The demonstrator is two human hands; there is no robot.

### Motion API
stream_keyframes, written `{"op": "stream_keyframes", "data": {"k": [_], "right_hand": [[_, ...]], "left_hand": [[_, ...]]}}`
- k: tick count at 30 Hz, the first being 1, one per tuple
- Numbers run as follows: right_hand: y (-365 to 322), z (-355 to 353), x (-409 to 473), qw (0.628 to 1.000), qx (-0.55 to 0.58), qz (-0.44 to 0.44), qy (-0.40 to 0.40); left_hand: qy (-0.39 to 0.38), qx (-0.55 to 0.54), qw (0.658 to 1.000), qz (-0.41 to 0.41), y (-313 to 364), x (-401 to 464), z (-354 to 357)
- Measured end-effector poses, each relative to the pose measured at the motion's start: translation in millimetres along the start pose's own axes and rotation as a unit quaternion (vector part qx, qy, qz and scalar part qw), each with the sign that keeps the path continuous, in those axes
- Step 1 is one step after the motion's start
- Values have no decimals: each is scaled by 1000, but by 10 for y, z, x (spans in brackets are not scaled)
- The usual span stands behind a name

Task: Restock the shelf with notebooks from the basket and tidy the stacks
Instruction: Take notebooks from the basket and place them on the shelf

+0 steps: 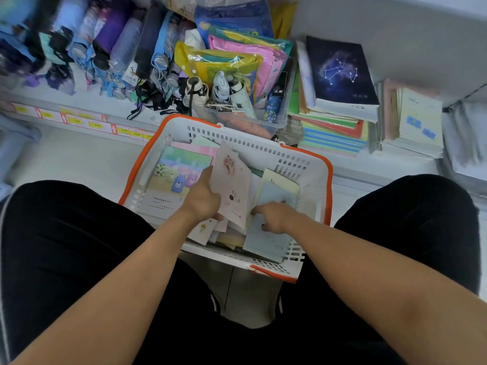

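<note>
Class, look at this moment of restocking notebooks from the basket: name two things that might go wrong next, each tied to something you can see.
1. The left hand grips the pale pink notebook tilted up among loose ones; pulling it out may drag neighbours along or bend its cover.
2. The dark constellation notebook tops an uneven, leaning stack on the shelf; adding more before squaring it may make it slide.
The right hand presses a light blue notebook near the basket edge.

Basket (303,159) sits between the knees, notebooks (184,177) inside; shelf stacks (342,101) lie behind it
</note>
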State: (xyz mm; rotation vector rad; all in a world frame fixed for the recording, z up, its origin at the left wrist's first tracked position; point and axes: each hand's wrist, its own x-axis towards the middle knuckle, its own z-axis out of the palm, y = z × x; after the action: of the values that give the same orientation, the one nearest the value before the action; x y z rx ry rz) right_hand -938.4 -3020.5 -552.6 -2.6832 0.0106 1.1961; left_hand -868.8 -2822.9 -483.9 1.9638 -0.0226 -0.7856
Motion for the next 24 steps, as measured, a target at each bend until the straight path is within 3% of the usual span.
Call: {"op": "stream_keyframes", "data": {"k": [3, 7, 10, 14, 24], "right_hand": [[-51, 48, 32, 995, -56, -3, 78], [8, -96, -52, 994, -99, 15, 36], [113, -204, -83, 999, -24, 44, -8], [187, -202, -18, 985, 147, 50, 81], [127, -68, 32, 944, 226, 153, 184]], "left_hand": [[21, 1, 999, 37, -6, -33, -15], [33, -11, 999, 28, -44, -18, -74], [28, 0, 1000, 12, -7, -30, -73], [11, 1, 1000, 17, 43, -44, -24], [24, 8, 999, 29, -24, -96, -81]]}}
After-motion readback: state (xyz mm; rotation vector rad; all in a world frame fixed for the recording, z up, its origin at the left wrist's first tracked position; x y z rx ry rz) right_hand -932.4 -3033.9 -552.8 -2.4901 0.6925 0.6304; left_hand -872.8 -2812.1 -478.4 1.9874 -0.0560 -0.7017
